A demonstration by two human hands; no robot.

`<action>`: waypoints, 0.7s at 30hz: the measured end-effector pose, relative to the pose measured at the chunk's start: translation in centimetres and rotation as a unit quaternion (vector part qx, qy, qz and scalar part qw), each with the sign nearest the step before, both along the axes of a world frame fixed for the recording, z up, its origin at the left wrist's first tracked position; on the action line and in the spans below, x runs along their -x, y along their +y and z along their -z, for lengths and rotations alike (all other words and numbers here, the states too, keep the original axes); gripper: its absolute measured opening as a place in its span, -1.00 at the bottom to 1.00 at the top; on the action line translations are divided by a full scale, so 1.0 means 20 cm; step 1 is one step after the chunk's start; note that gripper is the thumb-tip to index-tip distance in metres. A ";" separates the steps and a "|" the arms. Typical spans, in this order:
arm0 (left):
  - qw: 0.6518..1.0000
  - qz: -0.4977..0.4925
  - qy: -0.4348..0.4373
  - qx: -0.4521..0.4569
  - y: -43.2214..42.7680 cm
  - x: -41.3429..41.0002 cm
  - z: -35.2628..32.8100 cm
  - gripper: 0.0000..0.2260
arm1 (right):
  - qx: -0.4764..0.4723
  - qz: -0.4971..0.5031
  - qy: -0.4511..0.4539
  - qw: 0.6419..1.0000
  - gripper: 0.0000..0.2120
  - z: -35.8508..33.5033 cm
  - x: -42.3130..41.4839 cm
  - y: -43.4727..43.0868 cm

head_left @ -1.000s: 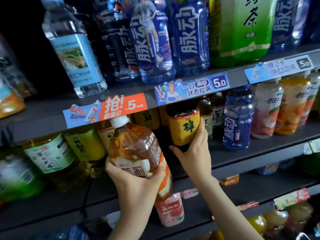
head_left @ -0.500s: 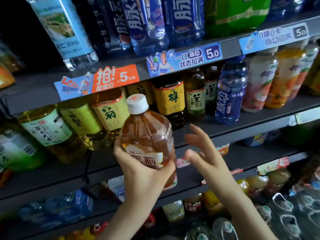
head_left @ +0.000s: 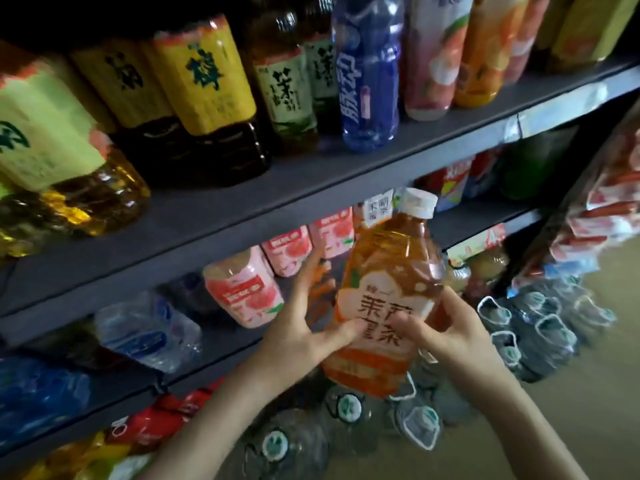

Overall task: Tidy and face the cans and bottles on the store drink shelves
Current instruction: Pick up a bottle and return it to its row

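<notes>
An amber tea bottle (head_left: 388,271) with a white cap and an orange-and-white label hangs upright in front of the lower shelves. My left hand (head_left: 304,327) grips its left side, thumb across the label. My right hand (head_left: 446,330) holds its right side, thumb on the label too. Behind the bottle stands a row of pink peach-drink bottles (head_left: 242,289). On the grey shelf (head_left: 277,202) above stand yellow-labelled dark tea bottles (head_left: 204,74), green-labelled tea bottles (head_left: 291,91) and a blue drink bottle (head_left: 367,74).
Large water jugs with green-marked caps and white handles (head_left: 346,410) crowd the floor below the bottle. Wrapped packs of blue water bottles (head_left: 149,327) lie on the lower left shelf. A rack of red-and-white packets (head_left: 599,216) stands at the right. Tan floor lies at the bottom right.
The view has dropped to the lower shelves. The tea bottle has come down and rightward with my left hand. My right hand, free before, now holds the bottle's right side.
</notes>
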State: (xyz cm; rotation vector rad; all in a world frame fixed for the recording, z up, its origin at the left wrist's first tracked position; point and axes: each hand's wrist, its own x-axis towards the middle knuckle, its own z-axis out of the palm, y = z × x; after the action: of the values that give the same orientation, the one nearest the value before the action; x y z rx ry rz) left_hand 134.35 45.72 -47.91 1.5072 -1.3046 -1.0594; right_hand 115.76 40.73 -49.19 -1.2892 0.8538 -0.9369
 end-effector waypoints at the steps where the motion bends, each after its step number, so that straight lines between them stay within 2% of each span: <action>1: 0.998 0.033 0.037 -0.033 -0.04 -0.02 0.06 -0.22 | -0.010 -0.004 -0.008 1.000 -0.48 0.06 0.02 -0.01; 3: 0.996 0.074 0.023 -0.054 -0.10 0.00 0.16 -0.34 | -0.027 -0.009 -0.021 0.999 -0.38 0.16 0.04 -0.02; 6: 0.997 0.061 -0.038 -0.014 -0.18 0.07 0.31 -0.47 | -0.055 0.038 -0.015 0.998 -0.25 0.32 0.05 -0.05; 8: 0.988 0.024 -0.150 0.019 -0.24 0.11 0.37 -0.43 | -0.034 0.087 0.034 0.995 -0.16 0.41 0.03 -0.07; 9: 0.978 0.002 -0.207 0.041 -0.26 0.13 0.40 -0.34 | -0.022 0.118 0.056 0.991 -0.07 0.44 0.01 -0.08; 11: 0.954 -0.002 -0.275 0.120 -0.32 0.18 0.45 -0.30 | -0.021 0.180 0.037 0.983 0.08 0.49 -0.04 -0.13; 13: 0.929 0.003 -0.318 0.189 -0.39 0.21 0.48 -0.35 | -0.028 0.245 -0.010 0.969 0.04 0.51 -0.08 -0.20; 17: 0.911 -0.005 -0.324 0.255 -0.47 0.15 0.47 -0.42 | 0.028 0.308 -0.063 0.949 -0.15 0.48 -0.15 -0.35; 19: 0.864 -0.117 -0.397 0.288 -0.43 0.06 0.49 -0.49 | 0.061 0.306 -0.085 0.946 -0.19 0.47 -0.20 -0.45; 21: 0.794 -0.256 -0.480 0.271 -0.37 -0.04 0.55 -0.49 | 0.092 0.292 -0.078 0.949 -0.17 0.48 -0.24 -0.56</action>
State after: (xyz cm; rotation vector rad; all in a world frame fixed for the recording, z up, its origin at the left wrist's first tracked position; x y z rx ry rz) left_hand 135.09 38.35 -58.90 1.8039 -1.4969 0.5244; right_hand 120.56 29.50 -58.83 -1.1102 1.0661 -1.5973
